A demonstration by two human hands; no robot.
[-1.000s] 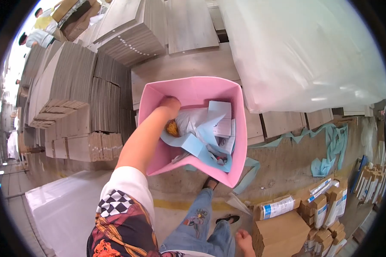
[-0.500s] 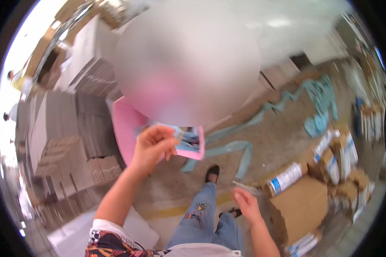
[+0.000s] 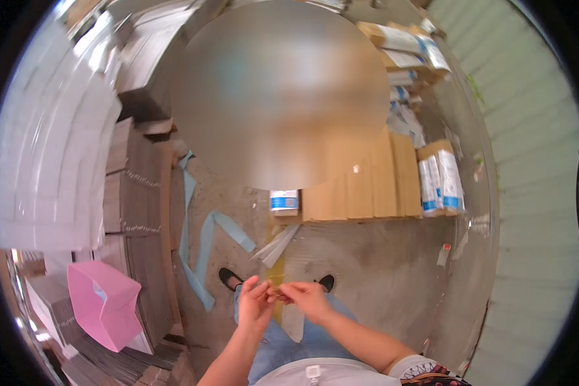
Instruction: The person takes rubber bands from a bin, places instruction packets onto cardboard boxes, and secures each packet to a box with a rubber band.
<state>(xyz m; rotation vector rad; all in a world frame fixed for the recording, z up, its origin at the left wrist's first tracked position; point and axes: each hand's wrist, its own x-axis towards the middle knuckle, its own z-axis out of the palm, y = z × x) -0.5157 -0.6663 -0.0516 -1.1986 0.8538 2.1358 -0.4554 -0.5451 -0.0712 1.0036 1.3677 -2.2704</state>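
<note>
head: two hands (image 3: 257,309) (image 3: 309,300) pinch one small yellowish item (image 3: 275,290), two black shoes (image 3: 229,278) (image 3: 327,282) below, one pink box (image 3: 117,315) well apart.

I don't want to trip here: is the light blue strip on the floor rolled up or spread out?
Spread out, where visible: the light blue strip trails over the concrete floor in long, bent lengths.

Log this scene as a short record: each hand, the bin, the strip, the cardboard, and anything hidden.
left hand: fingertips on a small yellowish thing, too small to identify
right hand: fingertips at the same thing
bin: pink, far left, something blue inside
strip: blue, on the floor
cardboard: brown, beyond the hands
hidden: upper middle, behind a round blur
</note>
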